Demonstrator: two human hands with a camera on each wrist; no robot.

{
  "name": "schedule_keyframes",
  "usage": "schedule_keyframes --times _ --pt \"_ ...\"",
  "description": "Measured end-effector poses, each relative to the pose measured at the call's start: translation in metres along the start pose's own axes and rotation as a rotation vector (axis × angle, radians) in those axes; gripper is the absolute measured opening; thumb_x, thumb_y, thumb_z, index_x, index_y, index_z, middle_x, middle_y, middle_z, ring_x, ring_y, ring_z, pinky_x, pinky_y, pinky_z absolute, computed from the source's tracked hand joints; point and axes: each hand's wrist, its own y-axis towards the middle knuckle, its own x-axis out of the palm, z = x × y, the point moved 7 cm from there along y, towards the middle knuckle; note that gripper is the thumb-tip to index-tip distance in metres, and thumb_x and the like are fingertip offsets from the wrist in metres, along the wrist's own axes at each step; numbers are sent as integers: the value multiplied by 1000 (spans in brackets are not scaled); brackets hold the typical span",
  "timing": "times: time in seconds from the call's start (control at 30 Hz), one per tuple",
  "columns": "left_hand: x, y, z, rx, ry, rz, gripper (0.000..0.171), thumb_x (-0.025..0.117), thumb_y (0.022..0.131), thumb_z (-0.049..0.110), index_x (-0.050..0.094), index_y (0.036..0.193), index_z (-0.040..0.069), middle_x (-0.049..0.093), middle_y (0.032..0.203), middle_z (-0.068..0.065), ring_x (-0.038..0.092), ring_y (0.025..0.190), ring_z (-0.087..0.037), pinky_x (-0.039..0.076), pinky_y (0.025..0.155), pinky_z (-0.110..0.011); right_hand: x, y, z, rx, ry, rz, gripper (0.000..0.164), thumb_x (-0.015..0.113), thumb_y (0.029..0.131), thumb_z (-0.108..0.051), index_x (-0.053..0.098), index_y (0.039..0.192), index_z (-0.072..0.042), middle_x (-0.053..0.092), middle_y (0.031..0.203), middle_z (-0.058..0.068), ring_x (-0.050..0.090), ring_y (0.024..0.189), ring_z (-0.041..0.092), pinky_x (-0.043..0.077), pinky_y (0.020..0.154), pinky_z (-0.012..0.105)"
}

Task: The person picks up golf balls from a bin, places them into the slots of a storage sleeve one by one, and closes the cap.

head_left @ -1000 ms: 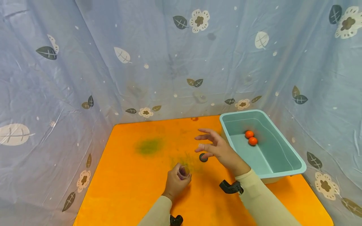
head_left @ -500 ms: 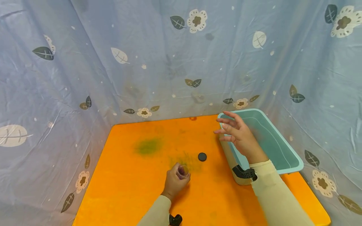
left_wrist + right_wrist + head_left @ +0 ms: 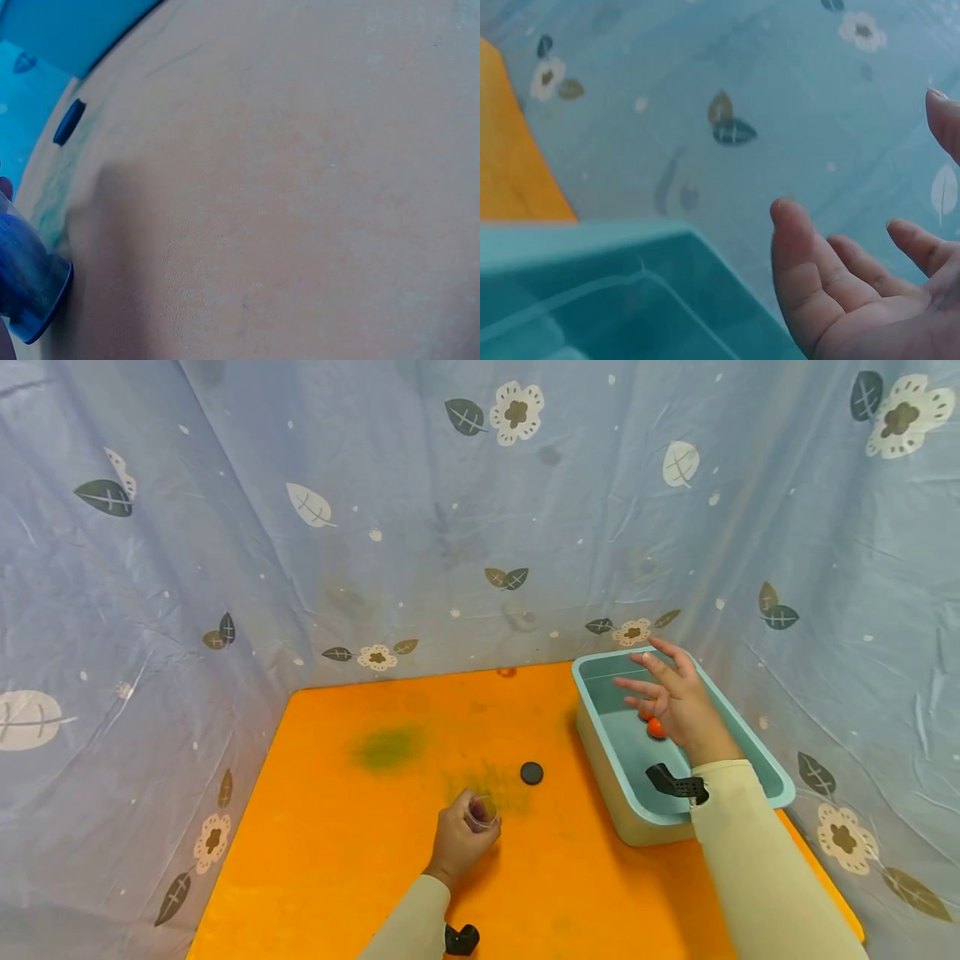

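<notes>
My left hand grips a small clear cup that stands on the orange table, its round mouth facing up. Something dark shows inside the cup, but I cannot tell what. In the left wrist view the cup is cut off by the left edge. My right hand hovers above the light teal bin, fingers spread and holding nothing. Two small orange-red balls lie on the bin's floor, partly hidden by that hand. The right wrist view shows the hand's fingers above the bin's rim.
A flat black disc lies on the table between the cup and the bin. Green stains mark the table's surface. A blue curtain with leaf and flower prints encloses the back and sides.
My right hand has moved right, from over the black disc to above the bin, its fingers staying spread. The left hand keeps its grip on the cup.
</notes>
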Motion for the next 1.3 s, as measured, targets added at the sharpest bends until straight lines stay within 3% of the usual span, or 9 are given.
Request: schedule_keyframes --times 0.1,0.27,0.4,0.5,0.6,0.77,0.9,1.07,1.3 --pt "-1 0 1 7 9 -2 37 91 84 2 59 93 19 64 78 11 60 59 -4 57 58 -27 -14 3 0 22 17 70 67 67 111 -24 27 165 -17 42 157 11 77 107 27 63 78 34" --pt "-1 0 3 8 16 -6 37 90 85 3 58 93 19 64 78 11 58 59 -4 56 58 -27 -34 10 4 79 5 195 79 75 106 -26 26 168 -20 19 175 14 77 105 25 63 80 33" --pt "-2 0 3 8 14 -1 36 90 85 3 58 93 19 64 78 10 59 59 -4 57 59 -27 -46 16 10 154 22 281 87 76 105 -29 22 172 -23 25 173 13 76 104 23 62 82 32" --pt "-2 -1 4 10 6 2 36 90 85 3 58 93 19 64 78 10 61 60 -4 58 59 -27 -53 20 15 202 39 337 91 77 104 -29 18 174 -22 41 159 11 76 100 22 61 83 31" --pt "-2 -2 3 14 -8 2 36 89 86 2 58 93 19 64 79 10 61 60 -4 58 59 -28 -59 21 22 249 29 384 96 77 104 -28 13 175 -19 47 146 6 76 96 22 61 84 32" --pt "-2 -3 1 17 -25 0 35 88 87 1 58 93 19 64 79 11 62 61 -4 58 59 -28 -65 16 38 369 -8 470 96 75 105 -31 11 175 -18 29 169 13 73 93 20 61 85 33" --pt "-4 -5 0 3 -24 -2 36 89 86 2 58 93 20 62 78 11 61 61 -5 57 60 -28 -65 12 47 436 3 510 87 71 108 -32 17 175 -17 14 179 11 72 95 20 61 85 32" --pt "-4 -5 -1 -6 -18 0 37 89 86 0 58 93 20 62 78 11 60 60 -4 57 59 -28 -61 14 50 438 -4 524 85 69 109 -30 18 175 -19 13 179 10 71 97 20 62 81 30" --pt "-6 -6 0 3 -28 8 38 90 85 0 58 93 20 63 79 11 62 61 -4 58 59 -28 -75 12 59 451 -196 588 90 70 108 -20 11 175 -16 24 174 12 66 83 18 62 76 31"
